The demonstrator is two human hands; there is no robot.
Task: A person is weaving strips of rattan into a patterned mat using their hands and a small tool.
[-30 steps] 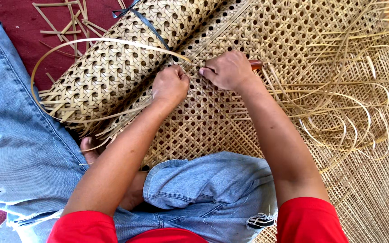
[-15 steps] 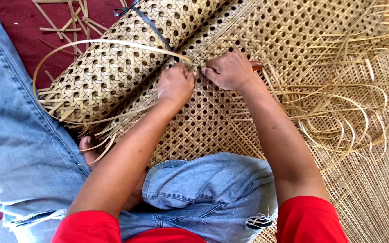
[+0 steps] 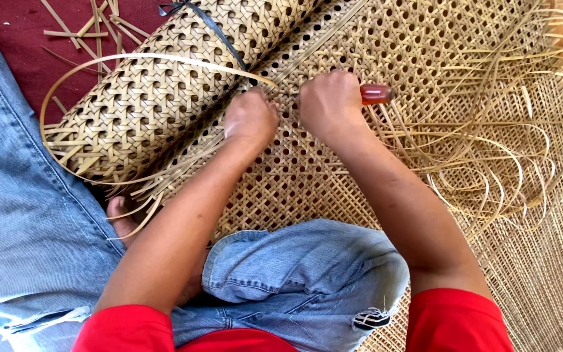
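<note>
- Pale, straw-coloured cane webbing with an open hexagonal weave (image 3: 386, 215) lies flat across the floor, stretching under both arms and out to the right edge of the head view.
- A tight roll of the same woven cane webbing (image 3: 158, 98) rests at the upper left on the flat sheet, bound near its top by a dark strap (image 3: 210, 26).
- The left hand (image 3: 250, 117) is curled, fingers tucked down onto the weave just beside the roll; it pinches a thin, long, loose cane strand (image 3: 144, 58) that arcs away to the left over the roll.
- The right hand (image 3: 328, 104) is clenched in a fist around a tool with a translucent reddish-amber handle (image 3: 376, 93); only the handle end shows past the fist, and the tip is hidden.
- The two hands sit close together, nearly touching, on the flat webbing.
- Unwoven loose cane strips (image 3: 503, 150) fan out and loop to the right of the right hand.
- A few short cane offcuts (image 3: 86, 29) lie on the dark red floor covering (image 3: 14, 39) at the upper left.
- Light blue denim jeans (image 3: 27, 215) cover the folded legs, and red sleeves (image 3: 457, 319) show at the bottom.
</note>
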